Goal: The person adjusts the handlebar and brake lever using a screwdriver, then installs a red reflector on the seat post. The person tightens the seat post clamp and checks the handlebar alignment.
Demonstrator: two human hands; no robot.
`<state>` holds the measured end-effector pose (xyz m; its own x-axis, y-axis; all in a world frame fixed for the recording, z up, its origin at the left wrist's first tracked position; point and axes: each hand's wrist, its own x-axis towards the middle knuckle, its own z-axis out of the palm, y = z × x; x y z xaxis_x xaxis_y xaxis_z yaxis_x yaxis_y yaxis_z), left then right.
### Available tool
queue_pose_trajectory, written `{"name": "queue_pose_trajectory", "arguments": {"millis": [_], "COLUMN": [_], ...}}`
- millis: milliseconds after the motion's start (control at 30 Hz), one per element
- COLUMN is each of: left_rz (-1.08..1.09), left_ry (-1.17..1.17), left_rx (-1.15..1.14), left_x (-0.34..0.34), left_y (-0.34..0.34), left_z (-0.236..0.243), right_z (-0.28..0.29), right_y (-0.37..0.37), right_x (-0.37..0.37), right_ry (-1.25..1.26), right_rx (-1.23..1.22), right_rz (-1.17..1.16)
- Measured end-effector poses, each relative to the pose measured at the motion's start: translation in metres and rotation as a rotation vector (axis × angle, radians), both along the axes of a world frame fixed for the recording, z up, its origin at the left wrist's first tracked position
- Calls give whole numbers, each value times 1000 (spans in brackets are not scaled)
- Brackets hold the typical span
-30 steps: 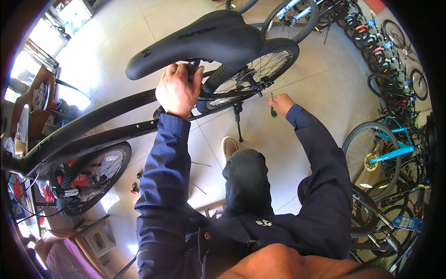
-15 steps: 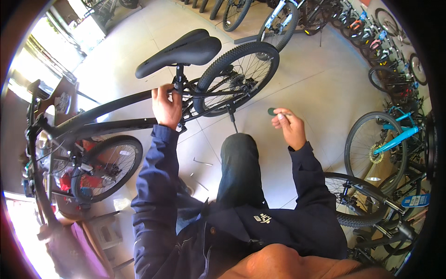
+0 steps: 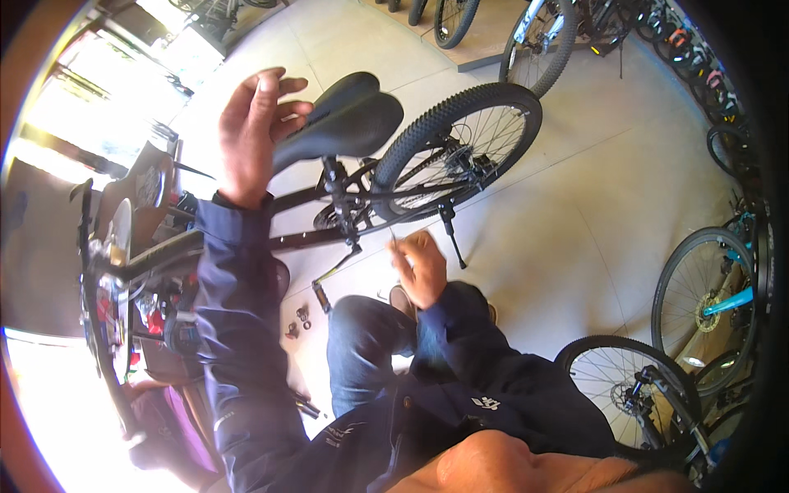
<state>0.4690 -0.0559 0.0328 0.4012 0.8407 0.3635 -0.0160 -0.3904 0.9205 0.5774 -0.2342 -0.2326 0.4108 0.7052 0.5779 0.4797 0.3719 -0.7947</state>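
A black bicycle (image 3: 308, 240) stands before me on its kickstand (image 3: 452, 234). My left hand (image 3: 251, 127) is raised in front of the black saddle (image 3: 353, 123), fingers loosely bent and apart, with nothing visible in them. Whether it touches the saddle I cannot tell. My right hand (image 3: 421, 267) is closed in a pinch below the rear wheel (image 3: 460, 148), right of the crank and pedal (image 3: 322, 297). A thin tip shows above its fingers; what it belongs to is hidden. The seat post (image 3: 335, 177) rises between the saddle and the frame.
Small dark parts (image 3: 301, 319) lie on the tiled floor left of my knee, with thin dark rods (image 3: 306, 403) nearer me. Another bicycle's wheel (image 3: 629, 394) stands close on the right, beside a turquoise bicycle (image 3: 727, 302). More bicycles line the back.
My left hand has let go of the frame by the seat post and risen to the saddle. My right hand has moved left toward the bicycle; its green disc no longer shows. The view has shifted.
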Motion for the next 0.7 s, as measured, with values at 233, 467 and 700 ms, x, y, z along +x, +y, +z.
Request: {"name": "queue_pose_trajectory", "arguments": {"millis": [233, 467, 700], "left_rz": [-171, -8, 129], "left_ry": [161, -46, 283], "left_rx": [-179, -359, -171], "left_x": [27, 32, 34], "left_y": [107, 90, 100], "left_z": [-28, -46, -48], "right_z": [-59, 2, 144], "right_y": [43, -3, -11], "right_x": [11, 80, 191], "right_ry": [150, -48, 202], "right_rx": [-280, -530, -995], "right_rz": [146, -6, -198]}}
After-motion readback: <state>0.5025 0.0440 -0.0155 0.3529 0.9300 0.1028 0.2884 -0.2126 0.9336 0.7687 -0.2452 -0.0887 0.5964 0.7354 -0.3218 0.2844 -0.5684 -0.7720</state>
